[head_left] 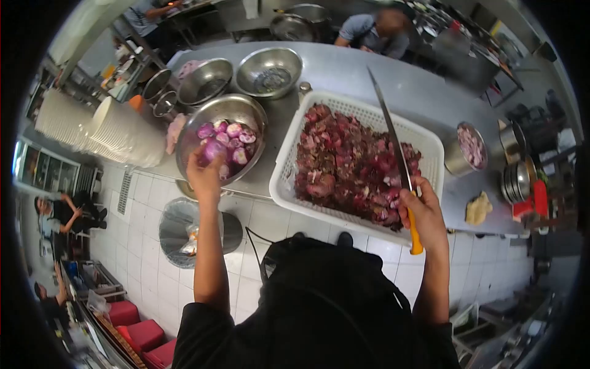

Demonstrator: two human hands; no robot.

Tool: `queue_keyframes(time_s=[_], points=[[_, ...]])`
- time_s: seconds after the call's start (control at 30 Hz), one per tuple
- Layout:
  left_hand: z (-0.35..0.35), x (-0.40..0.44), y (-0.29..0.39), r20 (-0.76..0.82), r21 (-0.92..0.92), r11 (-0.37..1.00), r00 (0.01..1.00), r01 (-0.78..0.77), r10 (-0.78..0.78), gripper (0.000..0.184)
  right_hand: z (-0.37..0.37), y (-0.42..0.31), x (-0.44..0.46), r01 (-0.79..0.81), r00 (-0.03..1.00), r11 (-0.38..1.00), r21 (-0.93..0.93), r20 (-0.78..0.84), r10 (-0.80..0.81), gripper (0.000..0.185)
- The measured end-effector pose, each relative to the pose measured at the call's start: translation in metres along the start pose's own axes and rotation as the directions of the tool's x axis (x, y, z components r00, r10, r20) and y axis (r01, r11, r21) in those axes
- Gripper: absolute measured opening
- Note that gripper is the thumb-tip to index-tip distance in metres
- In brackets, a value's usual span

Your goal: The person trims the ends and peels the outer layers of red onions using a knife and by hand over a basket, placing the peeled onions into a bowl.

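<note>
My left hand [204, 174] reaches into a steel bowl [257, 114], its fingers closed round a peeled red onion [214, 149]. Several more peeled purple onions [235, 130] lie in that bowl. In my right hand [427, 215] is a long knife [391, 123], gripped by its yellow handle, the blade pointing away from me. Beneath the blade sits a white plastic basket [284, 166] holding a heap of dark red onions and loose skins [344, 163]. My right hand is over the basket's near right corner.
Two steel bowls [270, 71] stand behind on the metal table [332, 58]. At right are a steel pot [458, 161] of pale purple pieces and a yellowish cloth [478, 209]. A lined bin [175, 237] stands below left. Another person [375, 34] is across the table.
</note>
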State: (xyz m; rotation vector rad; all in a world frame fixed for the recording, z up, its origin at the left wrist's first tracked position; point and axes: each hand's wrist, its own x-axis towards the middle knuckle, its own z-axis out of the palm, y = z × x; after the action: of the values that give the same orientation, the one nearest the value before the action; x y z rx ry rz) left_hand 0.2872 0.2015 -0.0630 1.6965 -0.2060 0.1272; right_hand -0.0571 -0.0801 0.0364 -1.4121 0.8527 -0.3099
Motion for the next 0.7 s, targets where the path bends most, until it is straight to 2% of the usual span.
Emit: queue_keyframes(time_s=[0.07,0.17,0.2,0.27,0.33,0.4,0.5,0.6,0.7], points=[[-0.002,0.012,-0.010,-0.027,0.150,0.988,0.998,-0.043,0.048,0.040,0.008,0.002,-0.009,0.000,0.998,0.998,0.061,-0.067,0.004,0.024],[0.012,0.010,0.013,-0.006,0.396,0.831,0.904,-0.391,0.428,0.039,0.018,0.003,-0.022,0.015,0.989,0.995,0.096,-0.148,-0.001,0.023],[0.022,0.004,0.030,0.075,0.262,0.865,0.902,-0.428,0.424,0.038,0.018,0.005,-0.026,0.017,0.987,0.995,0.096,-0.160,-0.002,0.024],[0.040,-0.013,0.062,0.397,-0.002,0.928,0.851,-0.374,0.343,0.035,0.020,0.010,-0.034,0.035,0.982,0.993,0.109,-0.188,-0.014,0.026],[0.059,-0.040,0.097,0.697,0.020,0.880,0.637,-0.475,0.328,0.033,0.022,0.014,-0.039,0.033,0.976,0.992,0.121,-0.217,-0.006,0.028],[0.077,-0.061,0.109,0.878,-0.083,0.866,0.376,-0.493,0.298,0.028,0.022,0.014,-0.043,0.041,0.973,0.992,0.123,-0.229,-0.012,0.031],[0.103,-0.083,0.101,0.924,-0.149,0.798,0.205,-0.584,0.323,0.026,0.016,0.012,-0.048,0.053,0.973,0.991,0.125,-0.230,-0.023,0.035],[0.130,-0.100,0.102,0.936,-0.172,0.778,0.146,-0.604,0.321,0.032,0.003,0.012,-0.050,0.087,0.970,0.984,0.157,-0.239,-0.048,0.034],[0.163,-0.119,0.111,0.915,-0.217,0.739,0.129,-0.638,0.381,0.039,-0.015,0.016,-0.049,0.115,0.970,0.977,0.180,-0.235,-0.071,0.033]])
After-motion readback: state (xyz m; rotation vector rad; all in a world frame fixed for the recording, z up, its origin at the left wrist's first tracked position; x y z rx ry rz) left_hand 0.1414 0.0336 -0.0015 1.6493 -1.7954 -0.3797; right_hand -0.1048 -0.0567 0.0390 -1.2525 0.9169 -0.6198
